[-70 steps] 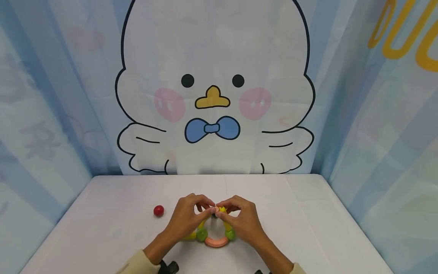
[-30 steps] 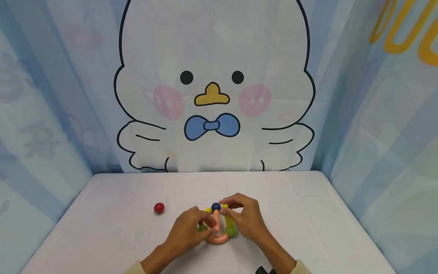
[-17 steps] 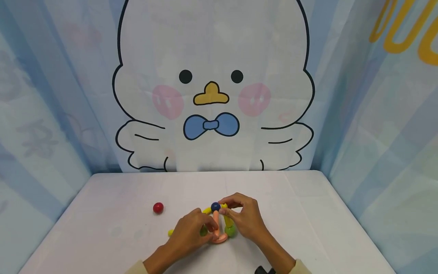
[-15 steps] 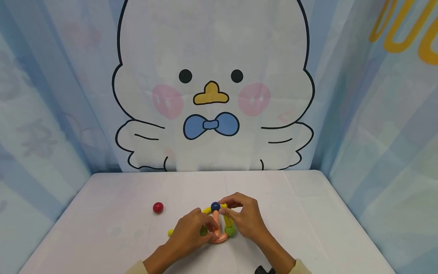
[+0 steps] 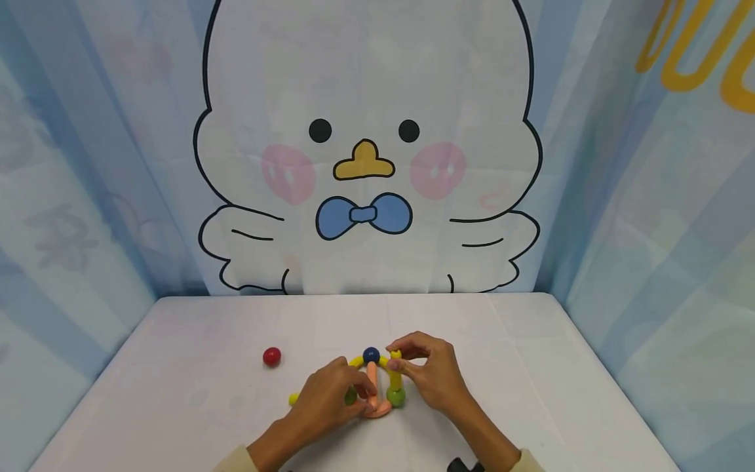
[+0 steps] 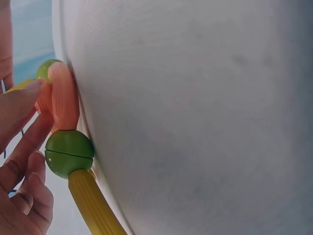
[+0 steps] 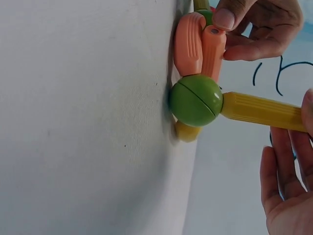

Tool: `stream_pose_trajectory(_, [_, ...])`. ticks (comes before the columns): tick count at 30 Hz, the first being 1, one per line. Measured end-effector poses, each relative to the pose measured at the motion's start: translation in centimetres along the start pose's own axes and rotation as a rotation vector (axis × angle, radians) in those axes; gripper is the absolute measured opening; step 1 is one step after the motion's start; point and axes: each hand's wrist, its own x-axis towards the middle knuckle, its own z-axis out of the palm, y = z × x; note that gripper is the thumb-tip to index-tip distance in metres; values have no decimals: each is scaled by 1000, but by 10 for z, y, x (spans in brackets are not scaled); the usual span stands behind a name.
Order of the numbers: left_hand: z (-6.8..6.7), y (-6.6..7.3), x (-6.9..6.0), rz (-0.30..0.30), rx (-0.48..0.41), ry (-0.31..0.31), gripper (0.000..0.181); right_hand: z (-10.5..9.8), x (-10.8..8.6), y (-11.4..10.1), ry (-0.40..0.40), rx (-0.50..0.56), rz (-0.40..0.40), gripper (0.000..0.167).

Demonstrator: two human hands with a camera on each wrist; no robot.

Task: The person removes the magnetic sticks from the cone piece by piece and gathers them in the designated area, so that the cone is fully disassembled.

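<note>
Toy building sticks and balls form a small ring on the table. My left hand (image 5: 330, 396) pinches the near end of a straight orange stick (image 5: 372, 375), whose far end meets a dark blue ball (image 5: 371, 354). Beneath that hand lies a curved orange stick (image 6: 65, 98) joined to a green ball (image 6: 69, 152), which also carries a yellow stick (image 6: 95, 203). My right hand (image 5: 433, 373) holds the top of an upright yellow stick (image 7: 264, 110) between thumb and fingers. Its lower end touches the right green ball (image 7: 196, 100). The left hand partly hides the ring's left side.
A red ball (image 5: 272, 356) sits apart, left of the ring. The white table (image 5: 501, 341) ends at a curtain (image 5: 377, 262) printed with a cartoon bird. A yellow stick end (image 5: 293, 398) pokes out left of the left hand.
Both hands were together at the ring's far side. The left hand came nearer with the orange stick. The right hand has just shifted right, tilting its yellow stick from leaning to upright.
</note>
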Motion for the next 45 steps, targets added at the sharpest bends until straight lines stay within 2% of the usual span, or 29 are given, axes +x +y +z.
stream_pose_trajectory(10, [0,0,1,-35,16,-23,16,-17,-6,4,30,-34,64,22])
stream_pose_trajectory(18, [1,0,2,-62,-6,-24,14,-32,-13,11,29,-57,114,23])
stream_pose_trajectory(29, [2,0,1,-42,2,-12,15,-49,-21,23,10,-99,155,24])
stream_pose_trajectory(45, [1,0,1,-16,13,-9,16,-62,-28,38,-87,-160,233,19])
